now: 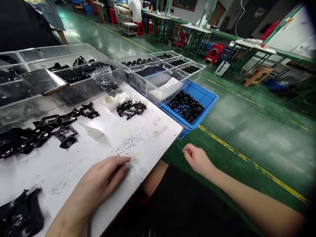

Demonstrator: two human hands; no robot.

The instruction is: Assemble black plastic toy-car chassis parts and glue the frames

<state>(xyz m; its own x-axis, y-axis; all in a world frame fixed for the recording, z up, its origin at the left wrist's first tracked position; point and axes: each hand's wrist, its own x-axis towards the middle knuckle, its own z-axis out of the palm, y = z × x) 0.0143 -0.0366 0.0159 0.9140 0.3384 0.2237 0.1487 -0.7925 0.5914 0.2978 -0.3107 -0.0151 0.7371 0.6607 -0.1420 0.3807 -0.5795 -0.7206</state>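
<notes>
On the white table [148, 143], near its edge, the left hand [98, 181] rests with index finger extended and thumb slightly parted from it. Dark specks [128, 143] lie just beyond the fingertips. Past the edge, the right hand [198, 159] hangs above the floor [247, 125], fingers curled inward; whether they pinch anything cannot be told. Black parts [131, 110] lie heaped farther up the table. Beyond the right hand, a blue bin [209, 100] holds black pieces [187, 107], near a clear tray [149, 88]. Black frames [67, 142] lie left.

No text, label, brand, number or sign can be read anywhere here
</notes>
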